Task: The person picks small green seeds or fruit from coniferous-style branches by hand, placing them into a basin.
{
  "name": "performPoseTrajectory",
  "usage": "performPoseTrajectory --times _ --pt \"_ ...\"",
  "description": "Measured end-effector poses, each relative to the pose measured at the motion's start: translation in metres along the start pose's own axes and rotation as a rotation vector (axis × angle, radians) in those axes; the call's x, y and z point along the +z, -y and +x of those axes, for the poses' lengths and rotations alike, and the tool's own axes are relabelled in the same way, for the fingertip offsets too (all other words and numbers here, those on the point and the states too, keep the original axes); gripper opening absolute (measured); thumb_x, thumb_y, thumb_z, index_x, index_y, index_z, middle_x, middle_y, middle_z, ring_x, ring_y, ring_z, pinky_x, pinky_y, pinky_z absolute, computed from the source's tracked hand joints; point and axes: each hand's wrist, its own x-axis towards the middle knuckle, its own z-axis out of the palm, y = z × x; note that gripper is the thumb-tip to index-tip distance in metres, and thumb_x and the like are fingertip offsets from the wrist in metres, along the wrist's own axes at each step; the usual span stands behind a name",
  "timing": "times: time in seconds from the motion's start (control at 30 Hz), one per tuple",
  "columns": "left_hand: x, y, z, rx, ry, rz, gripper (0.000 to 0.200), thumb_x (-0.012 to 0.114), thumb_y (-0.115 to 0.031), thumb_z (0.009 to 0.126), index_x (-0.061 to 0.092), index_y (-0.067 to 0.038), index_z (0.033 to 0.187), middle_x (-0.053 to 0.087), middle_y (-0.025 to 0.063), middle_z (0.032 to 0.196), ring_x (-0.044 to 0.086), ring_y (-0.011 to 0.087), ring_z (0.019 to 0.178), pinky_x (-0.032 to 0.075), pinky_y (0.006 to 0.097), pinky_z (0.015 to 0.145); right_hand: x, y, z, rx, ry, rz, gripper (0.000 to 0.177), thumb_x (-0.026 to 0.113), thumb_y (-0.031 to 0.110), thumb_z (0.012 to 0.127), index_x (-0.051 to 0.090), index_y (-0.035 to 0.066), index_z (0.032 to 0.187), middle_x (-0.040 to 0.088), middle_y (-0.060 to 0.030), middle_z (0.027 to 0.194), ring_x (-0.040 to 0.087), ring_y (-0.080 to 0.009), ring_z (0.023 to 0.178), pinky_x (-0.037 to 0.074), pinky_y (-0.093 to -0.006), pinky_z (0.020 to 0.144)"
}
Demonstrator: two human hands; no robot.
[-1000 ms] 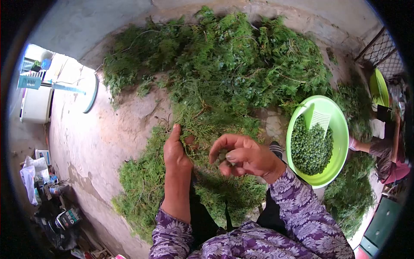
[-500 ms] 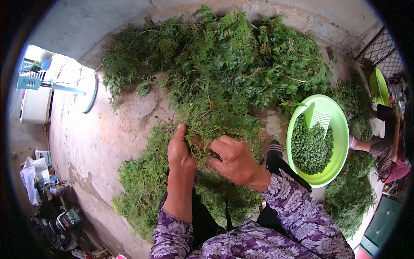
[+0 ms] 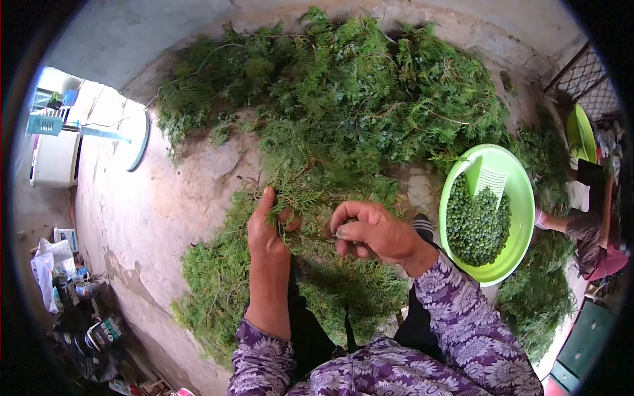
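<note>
My left hand (image 3: 267, 231) is closed around a leafy evergreen sprig (image 3: 297, 191), its thumb pointing up along the stem. To the right of it, my right hand (image 3: 380, 234) is apart from the sprig, with its fingers curled inward; whether anything small lies in them is hidden. Cut evergreen branches (image 3: 218, 284) spread on the floor beneath both hands. On my right stands a light green basin (image 3: 522, 221) holding many small round green cones or berries (image 3: 479, 228). A slotted light green piece (image 3: 492, 179) leans inside it.
A large heap of branches (image 3: 370, 99) lies along the wall ahead. Another person's leg (image 3: 555, 221) shows at the right, near a second green basin (image 3: 581, 135). A fan-like stand (image 3: 135, 142) is at the left, with bags and clutter (image 3: 86, 330) below.
My right hand has pulled away from the sprig to the right, turning its curled fingers more into view. My left hand has shifted slightly left and still holds the sprig.
</note>
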Motion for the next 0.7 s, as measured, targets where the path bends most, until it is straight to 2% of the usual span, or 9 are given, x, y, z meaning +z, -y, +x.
performPoseTrajectory --times 0.03,0.17,0.33,0.37,0.4,0.43,0.53,0.67,0.7 --pt "0.0 0.0 0.0 0.001 0.001 0.0 0.014 0.051 -0.021 0.084 0.046 -0.011 0.076 0.043 0.0004 0.057 0.035 0.0118 0.044 0.027 0.0261 0.038 -0.005 -0.002 0.003 -0.003 0.048 -0.013 0.02 0.049 0.013 0.077 0.05 0.002 0.094 0.056 -0.0031 0.065 0.051 -0.006 0.056 0.036 -0.0184 0.042" --pt "0.005 -0.001 -0.004 -0.032 0.001 -0.008 0.015 0.051 -0.022 0.084 0.046 -0.011 0.075 0.041 -0.0001 0.054 0.034 0.0121 0.04 0.027 0.0263 0.037 -0.002 -0.006 0.01 -0.028 0.004 0.108 0.015 0.05 0.011 0.08 0.05 0.001 0.091 0.057 -0.004 0.071 0.048 -0.0047 0.053 0.034 -0.0163 0.042" --pt "0.002 -0.003 -0.004 -0.065 0.01 -0.036 0.015 0.051 -0.023 0.084 0.046 -0.012 0.076 0.042 0.0003 0.054 0.035 0.0117 0.039 0.026 0.0253 0.035 0.005 -0.014 0.021 -0.026 -0.047 -0.399 0.022 0.055 0.025 0.082 0.055 0.004 0.079 0.048 0.0036 0.063 0.043 -0.0035 0.051 0.031 -0.0177 0.042" --pt "0.0 -0.003 -0.006 -0.085 0.063 -0.051 0.014 0.051 -0.023 0.084 0.046 -0.012 0.077 0.043 0.0004 0.055 0.035 0.0112 0.039 0.026 0.0246 0.035 0.006 -0.016 0.023 -0.026 -0.046 -0.399 0.022 0.055 0.025 0.082 0.055 0.004 0.079 0.048 0.0036 0.063 0.043 -0.0035 0.051 0.031 -0.0177 0.042" --pt "0.0 -0.004 -0.006 -0.104 0.116 -0.066 0.013 0.051 -0.023 0.084 0.047 -0.012 0.078 0.044 0.0005 0.055 0.036 0.0107 0.039 0.026 0.0239 0.035 0.006 -0.018 0.026 0.068 0.03 -0.376 0.024 0.055 0.028 0.081 0.057 0.004 0.076 0.048 0.0034 0.06 0.042 -0.0039 0.051 0.032 -0.0193 0.044" --pt "0.0 -0.004 -0.006 -0.103 0.116 -0.066 0.013 0.051 -0.023 0.084 0.047 -0.012 0.078 0.044 0.0005 0.055 0.036 0.0107 0.039 0.026 0.0239 0.035 0.006 -0.019 0.027 0.162 0.107 -0.353 0.028 0.054 0.031 0.081 0.059 0.005 0.073 0.049 0.0031 0.058 0.041 -0.0043 0.051 0.032 -0.0208 0.045" --pt "-0.001 -0.005 -0.004 -0.089 0.046 -0.054 0.012 0.051 -0.022 0.084 0.047 -0.012 0.08 0.046 0.0002 0.057 0.036 0.0096 0.04 0.026 0.0233 0.035 0.012 -0.014 0.024 0.196 0.172 -0.164 0.028 0.055 0.032 0.081 0.059 0.005 0.074 0.046 0.0035 0.057 0.039 -0.0055 0.05 0.032 -0.0219 0.045" --pt "-0.007 -0.004 0.002 -0.127 0.102 -0.091 0.012 0.052 -0.022 0.084 0.046 -0.013 0.079 0.046 -0.0003 0.057 0.036 0.0097 0.04 0.025 0.0237 0.035 0.015 -0.025 0.029 0.121 0.042 -0.067 0.026 0.058 0.029 0.079 0.058 0.004 0.074 0.045 0.0036 0.058 0.04 -0.0052 0.052 0.033 -0.0224 0.046" --pt "-0.007 -0.004 0.002 -0.114 0.117 -0.077 0.012 0.053 -0.022 0.083 0.046 -0.013 0.079 0.045 -0.0002 0.054 0.036 0.0103 0.039 0.025 0.024 0.035 0.015 -0.025 0.029 0.047 -0.026 -0.168 0.024 0.058 0.027 0.078 0.058 0.003 0.075 0.047 0.0031 0.059 0.042 -0.0047 0.053 0.034 -0.0217 0.047"
